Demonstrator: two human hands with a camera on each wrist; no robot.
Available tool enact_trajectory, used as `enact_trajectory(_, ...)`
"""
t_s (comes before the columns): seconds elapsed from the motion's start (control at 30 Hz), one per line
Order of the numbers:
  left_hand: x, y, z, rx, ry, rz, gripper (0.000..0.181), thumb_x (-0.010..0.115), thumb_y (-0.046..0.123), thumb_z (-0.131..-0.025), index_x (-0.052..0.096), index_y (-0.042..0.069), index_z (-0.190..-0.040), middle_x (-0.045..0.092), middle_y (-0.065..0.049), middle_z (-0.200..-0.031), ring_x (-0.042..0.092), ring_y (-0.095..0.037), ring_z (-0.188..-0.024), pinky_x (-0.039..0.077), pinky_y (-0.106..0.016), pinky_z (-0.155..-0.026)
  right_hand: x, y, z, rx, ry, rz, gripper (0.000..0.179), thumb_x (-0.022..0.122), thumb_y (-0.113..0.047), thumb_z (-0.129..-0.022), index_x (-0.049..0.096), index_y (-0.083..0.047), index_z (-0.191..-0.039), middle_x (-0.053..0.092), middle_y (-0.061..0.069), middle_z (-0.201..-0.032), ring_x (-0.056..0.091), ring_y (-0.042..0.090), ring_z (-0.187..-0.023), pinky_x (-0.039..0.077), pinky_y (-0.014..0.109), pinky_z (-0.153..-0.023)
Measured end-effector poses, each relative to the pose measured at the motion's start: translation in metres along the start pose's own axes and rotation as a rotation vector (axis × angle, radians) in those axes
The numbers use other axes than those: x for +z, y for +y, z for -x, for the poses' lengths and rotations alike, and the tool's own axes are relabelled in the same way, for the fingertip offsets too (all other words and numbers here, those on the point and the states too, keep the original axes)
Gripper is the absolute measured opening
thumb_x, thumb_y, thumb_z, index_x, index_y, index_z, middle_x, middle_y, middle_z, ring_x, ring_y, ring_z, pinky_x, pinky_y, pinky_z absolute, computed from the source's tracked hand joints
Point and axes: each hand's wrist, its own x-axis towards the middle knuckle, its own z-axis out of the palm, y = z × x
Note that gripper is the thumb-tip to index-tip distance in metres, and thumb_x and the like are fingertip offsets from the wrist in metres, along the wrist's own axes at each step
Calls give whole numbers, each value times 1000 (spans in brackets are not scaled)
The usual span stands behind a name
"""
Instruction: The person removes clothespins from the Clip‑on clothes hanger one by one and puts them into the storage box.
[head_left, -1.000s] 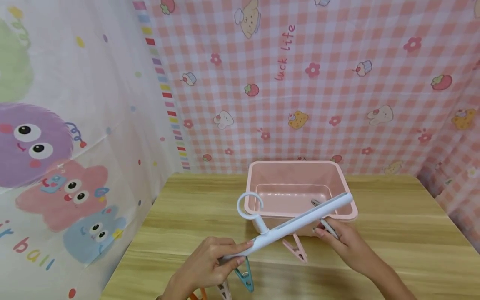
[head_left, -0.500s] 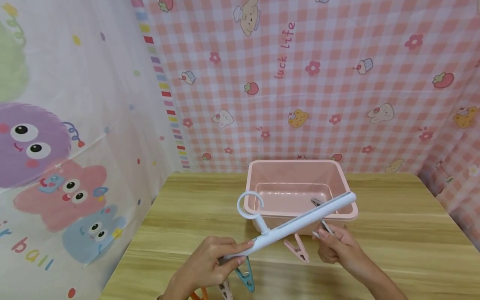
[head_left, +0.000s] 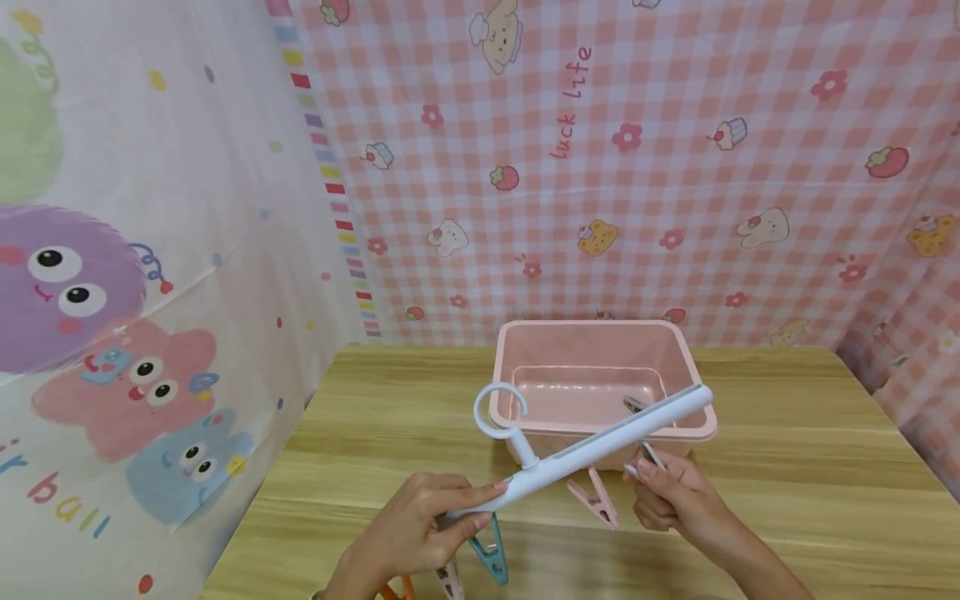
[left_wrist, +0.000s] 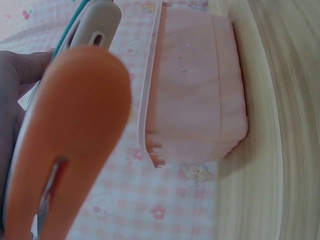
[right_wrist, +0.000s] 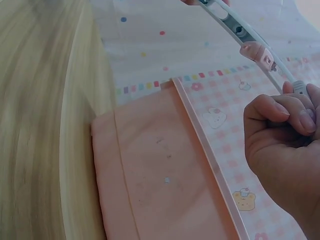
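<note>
My left hand [head_left: 412, 521] grips the left end of a pale blue bar hanger [head_left: 577, 454] with a round hook. The bar slants up to the right, in front of a pink bin [head_left: 600, 446]. My right hand [head_left: 686, 500] pinches a grey clothespin [head_left: 652, 455] under the bar's right part, its other fingers curled. Whether that clothespin is fixed to the bar is hidden. Below the bar hang a pink clothespin [head_left: 596, 500], a teal one [head_left: 491, 558], a pale one [head_left: 450, 581] and an orange clothespin [left_wrist: 80, 115], which looms large in the left wrist view.
Inside the bin, behind the bar, lies another grey clothespin [head_left: 633, 404], partly hidden. The bin stands on a wood-grain table [head_left: 405, 417]. Behind it hangs a pink checked cloth [head_left: 637, 192], and a white cartoon-printed cloth [head_left: 225, 275] covers the left side.
My right hand has dropped a little and curled its lower fingers, shifting the grey clothespin slightly. The bar's right end has moved slightly right. My left hand has kept its place.
</note>
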Motion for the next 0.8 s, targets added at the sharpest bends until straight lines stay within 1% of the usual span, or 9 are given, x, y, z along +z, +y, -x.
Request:
enact_trajectory(0.1, 0, 0, 0, 2, 0, -1, 39, 75, 3, -87, 71, 3, -126, 67, 5, -74, 35, 11, -60, 30, -1, -50, 0, -1, 0, 10, 23, 36, 51, 10, 3, -108, 58, -13, -110, 21, 5, -61, 15, 18, -49, 9, 34, -44)
enact_trajectory(0.2, 0, 0, -1, 6, 0, -3, 39, 75, 3, -87, 71, 3, -126, 67, 5, -74, 35, 11, -60, 30, -1, -50, 0, -2, 1, 23, 52, 97, 47, 12, 4, -108, 56, -13, -104, 20, 6, -60, 15, 20, -49, 9, 35, -43)
enact_trajectory(0.37, 0, 0, -1, 13, 0, -12, 38, 75, 3, -87, 71, 2, -125, 67, 5, -73, 36, 11, -60, 30, -1, -50, -3, -3, 3, 26, 93, 275, 36, 18, 5, -108, 49, -10, -99, 22, 9, -59, 17, 22, -49, 14, 32, -42)
enact_trajectory(0.5, 0, 0, -1, 11, -1, -18, 39, 75, 3, -87, 71, 3, -126, 67, 5, -74, 35, 11, -60, 30, -1, -50, -4, -4, 4, 20, 144, 466, 26, 25, 8, -106, 46, -4, -96, 25, 11, -58, 20, 24, -48, 19, 29, -40)
enact_trajectory(0.6, 0, 0, 0, -9, -4, -17, 39, 75, 3, -87, 71, 4, -126, 67, 5, -73, 33, 12, -60, 29, -1, -49, -1, -6, 4, 37, 217, 628, 22, 32, 9, -105, 48, -2, -95, 29, 12, -60, 23, 24, -48, 23, 26, -40)
enact_trajectory(0.63, 0, 0, 1, -21, -6, -14, 39, 75, 3, -87, 72, 4, -126, 67, 5, -73, 32, 13, -61, 29, -1, -49, 0, -7, 4, 41, 244, 690, 21, 36, 8, -105, 49, -3, -94, 30, 11, -61, 25, 22, -48, 25, 26, -41)
enact_trajectory(0.73, 0, 1, 1, -59, -15, -2, 41, 76, 3, -86, 72, 5, -126, 67, 4, -72, 30, 15, -62, 29, -1, -48, 3, -10, 3, 87, 336, 903, 18, 47, 2, -104, 53, -9, -92, 36, 1, -66, 32, 10, -54, 34, 25, -46)
enact_trajectory(0.8, 1, 1, 2, -75, -18, 4, 41, 76, 2, -85, 72, 6, -126, 67, 4, -72, 30, 15, -62, 29, -2, -48, 4, -13, 3, 108, 374, 1053, 16, 52, -2, -103, 55, -13, -92, 46, -5, -73, 41, 1, -63, 41, 23, -52)
